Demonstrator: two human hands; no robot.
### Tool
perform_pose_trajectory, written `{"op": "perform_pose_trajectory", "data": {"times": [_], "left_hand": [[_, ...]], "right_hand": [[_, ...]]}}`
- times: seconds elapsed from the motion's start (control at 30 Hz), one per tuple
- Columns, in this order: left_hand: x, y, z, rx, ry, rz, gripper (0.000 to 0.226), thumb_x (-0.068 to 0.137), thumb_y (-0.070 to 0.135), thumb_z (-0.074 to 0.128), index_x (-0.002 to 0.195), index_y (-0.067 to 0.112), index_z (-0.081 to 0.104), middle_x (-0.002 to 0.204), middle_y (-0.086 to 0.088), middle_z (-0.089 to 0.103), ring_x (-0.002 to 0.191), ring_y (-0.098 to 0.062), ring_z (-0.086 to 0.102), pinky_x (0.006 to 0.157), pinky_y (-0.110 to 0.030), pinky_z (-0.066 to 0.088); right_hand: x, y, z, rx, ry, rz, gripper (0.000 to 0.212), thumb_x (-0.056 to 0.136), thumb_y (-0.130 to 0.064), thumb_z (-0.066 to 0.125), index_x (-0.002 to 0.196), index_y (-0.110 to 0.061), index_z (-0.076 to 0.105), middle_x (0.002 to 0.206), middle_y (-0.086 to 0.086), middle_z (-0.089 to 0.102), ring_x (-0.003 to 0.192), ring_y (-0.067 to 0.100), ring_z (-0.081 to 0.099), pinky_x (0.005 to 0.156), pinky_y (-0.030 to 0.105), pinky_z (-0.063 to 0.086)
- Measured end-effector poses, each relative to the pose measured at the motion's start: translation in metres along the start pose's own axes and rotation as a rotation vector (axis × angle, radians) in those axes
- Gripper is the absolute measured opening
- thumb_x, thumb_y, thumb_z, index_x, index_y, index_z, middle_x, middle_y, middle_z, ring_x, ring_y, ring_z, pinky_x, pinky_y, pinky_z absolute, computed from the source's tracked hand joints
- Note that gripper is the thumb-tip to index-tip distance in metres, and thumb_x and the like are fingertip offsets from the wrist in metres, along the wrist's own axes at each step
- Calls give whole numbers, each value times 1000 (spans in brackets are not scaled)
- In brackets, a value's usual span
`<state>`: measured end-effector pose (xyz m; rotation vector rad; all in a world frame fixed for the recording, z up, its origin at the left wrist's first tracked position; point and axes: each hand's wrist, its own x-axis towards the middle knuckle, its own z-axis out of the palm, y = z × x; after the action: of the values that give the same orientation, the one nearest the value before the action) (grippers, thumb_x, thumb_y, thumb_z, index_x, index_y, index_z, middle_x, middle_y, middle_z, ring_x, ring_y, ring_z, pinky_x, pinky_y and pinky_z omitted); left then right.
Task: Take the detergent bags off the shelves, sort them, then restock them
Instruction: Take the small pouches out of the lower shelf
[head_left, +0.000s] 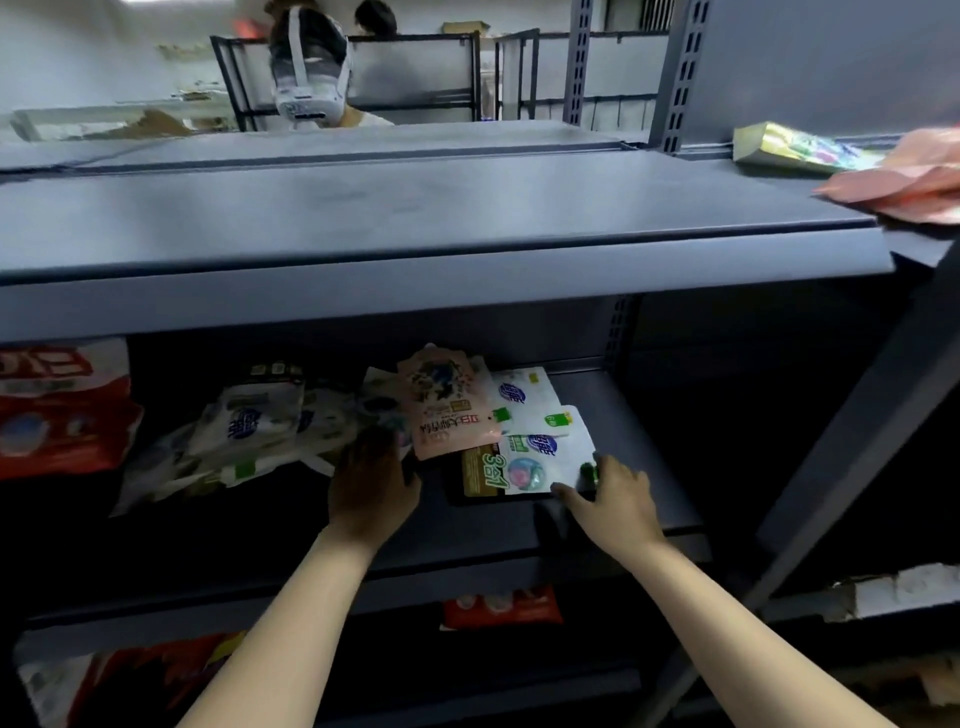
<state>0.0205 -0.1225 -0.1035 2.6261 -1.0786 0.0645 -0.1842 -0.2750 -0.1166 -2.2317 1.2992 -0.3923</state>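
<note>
While both hands (488, 488) reach bags (524, 447), top shelf (415, 223) overhangs.

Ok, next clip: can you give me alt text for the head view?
Both hands reach into the middle shelf of a dark metal rack: the right hand touches the near corner of a white detergent bag, and the left hand rests at the edge of a pile of white bags. A pink bag lies on top between them.

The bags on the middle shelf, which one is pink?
The pink bag lying on top of the pile, just beyond the left hand. Those around it are mostly white, and the big one far left is red.
</note>
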Motion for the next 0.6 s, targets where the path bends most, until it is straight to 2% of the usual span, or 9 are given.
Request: {"op": "perform_pose_trajectory", "data": {"times": [0.07,0.17,0.27,0.37,0.43,0.53,0.6], "left_hand": [[12,-3,4,51,-34,-28,54,85,31,60,134,17,44,134,-9,44,121,-30,47,93,-38,46],[30,-5,12,145,-19,-68,64,78,37,66,134,13,44,130,-9,48,116,-28,50,89,-37,45],[41,-1,11,158,33,-77,66,77,28,68,136,14,41,133,-9,49,124,-28,44,99,-39,39],[46,5,12,214,34,-109,61,85,20,61,141,14,35,140,-10,43,130,-29,39,104,-38,35],[45,7,9,298,20,-88,52,91,20,54,141,14,38,140,-9,43,129,-28,41,104,-37,36],[36,6,-4,428,-30,-1,45,97,20,44,141,17,40,145,-6,40,132,-27,39,105,-36,34],[27,6,-13,440,-49,-45,41,96,16,43,138,14,46,141,-7,45,130,-28,42,102,-36,36]], "right_hand": [[10,-3,3,69,2,79,58,77,-48,73,111,-7,52,114,8,55,111,28,47,89,34,35],[21,-9,-1,209,-41,220,73,63,-38,86,118,-7,49,115,7,49,103,23,52,85,34,46],[28,-10,-7,344,-71,320,74,62,-20,87,122,-6,46,110,6,54,88,18,51,72,26,41],[33,-9,-5,384,-114,373,48,62,-10,84,105,-8,61,99,7,65,81,21,59,71,28,49],[34,-8,-3,362,-114,357,33,66,-10,80,98,-10,70,90,6,69,82,23,64,74,30,53],[32,-8,-1,365,-81,301,14,78,-16,73,90,-15,67,87,4,69,87,24,64,75,31,49],[29,-7,-3,428,-10,255,13,81,-15,68,91,-17,60,87,3,64,87,24,61,73,30,45]]}}
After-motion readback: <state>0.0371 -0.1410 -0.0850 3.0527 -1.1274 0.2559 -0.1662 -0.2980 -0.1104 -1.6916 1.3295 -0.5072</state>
